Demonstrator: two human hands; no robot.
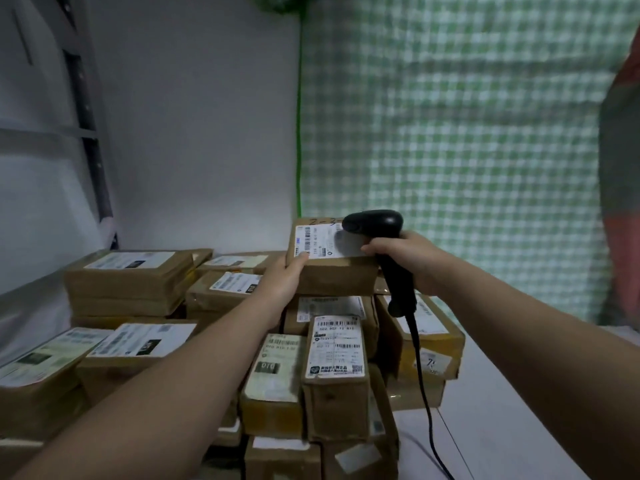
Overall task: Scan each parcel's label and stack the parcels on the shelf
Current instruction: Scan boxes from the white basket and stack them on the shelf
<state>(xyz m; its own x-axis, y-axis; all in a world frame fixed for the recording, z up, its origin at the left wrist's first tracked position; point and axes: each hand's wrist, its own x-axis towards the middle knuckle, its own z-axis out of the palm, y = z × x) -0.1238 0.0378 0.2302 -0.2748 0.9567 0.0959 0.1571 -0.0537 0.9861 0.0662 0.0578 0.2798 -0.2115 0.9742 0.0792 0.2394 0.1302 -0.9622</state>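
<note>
A green-and-white checked curtain (467, 133) fills the right of the frame and a plain white wall (194, 133) the left, with a metal shelf frame (86, 116) rising at the far left edge. Below them a crowded pile of brown parcels (131, 282) spreads across the foreground, labels up, against the wall and beside a bare strip of white table (502, 393).

Above the pile's back right corner, a person steadies one parcel (332, 275). Whether it rests on the boxes below or is lifted clear cannot be told. The left hand (282, 282) grips its near left corner, fingers curled round the side and thumb on top. The right hand (408, 258) is wrapped round the handle of a black scanner (377, 223), whose head hangs just over the right end of the parcel's white label (318, 242). A black cable (424, 375) trails down from the handle across the parcels and table.

The scanning step looks to be in hand. Next, the scanner would likely need drawing back so that the parcel can be carried left to the shelf. Open room lies mainly above the pile and over the table. The wall and curtain close in behind, and the trailing cable could catch on box corners.
</note>
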